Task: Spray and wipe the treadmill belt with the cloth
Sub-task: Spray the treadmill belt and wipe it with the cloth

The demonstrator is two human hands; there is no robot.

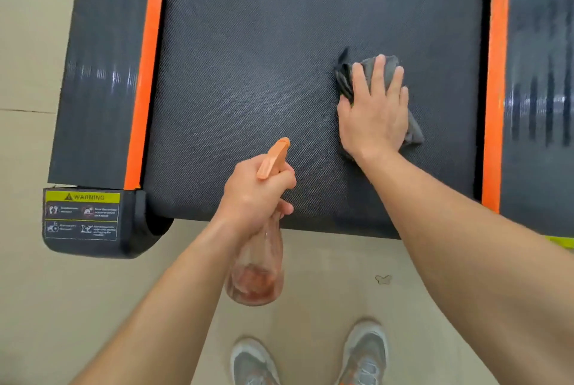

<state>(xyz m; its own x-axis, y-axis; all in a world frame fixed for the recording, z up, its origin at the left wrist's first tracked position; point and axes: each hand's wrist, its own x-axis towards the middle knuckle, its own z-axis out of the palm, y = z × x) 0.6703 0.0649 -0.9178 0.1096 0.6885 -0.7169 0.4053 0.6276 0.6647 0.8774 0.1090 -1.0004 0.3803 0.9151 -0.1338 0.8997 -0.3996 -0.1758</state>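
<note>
The right hand (374, 111) lies flat with fingers spread, pressing a crumpled grey cloth (413, 131) onto the right part of the dark textured treadmill belt (248, 74). The left hand (257, 195) grips a clear plastic spray bottle with an orange nozzle (256, 273) above the belt's near edge.

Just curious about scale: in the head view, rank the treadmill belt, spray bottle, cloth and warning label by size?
1. treadmill belt
2. spray bottle and grey cloth, unranked: bottle is nearer, right hand covers part of the cloth
3. warning label
</note>
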